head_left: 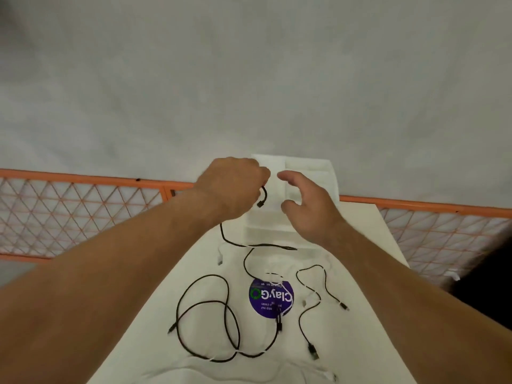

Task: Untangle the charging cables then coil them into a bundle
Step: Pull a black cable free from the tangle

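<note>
**Left hand pinched the plug end of one black cable; the rest lay loose on the table**

The black cable (266,246) hung from the left hand (232,187). Its short free end curled down, with the plug (260,203) pointing down and near, in the air over the white tray (307,167). Below the hand the cable dropped to the table (360,239), ran left to right along the tray's near edge, then bent back towards the purple sticker (270,299).

The looped black cable (210,276) lay near-left of the sticker in two overlapping rings, with one plug pointing left. The third black cable (300,318) snaked far to near on the right of the sticker, and its USB plug (313,351) pointed near.

The left-hand fingers were curled tightly together, holding the cable just behind the plug. The fingertips were hidden by the back of the hand, so the exact pinch could not be made out. The right hand (307,206) was just beside the left, with the fingers loosely spread and slightly bent, thumb apart. It held nothing and touched nothing.

White cables (333,377) on the white table were barely visible, so their paths and crossings could not be made out. A dark shape (484,286) was cut off at the right edge and was unidentifiable. An orange mesh fence (83,200) ran behind the table.
</note>
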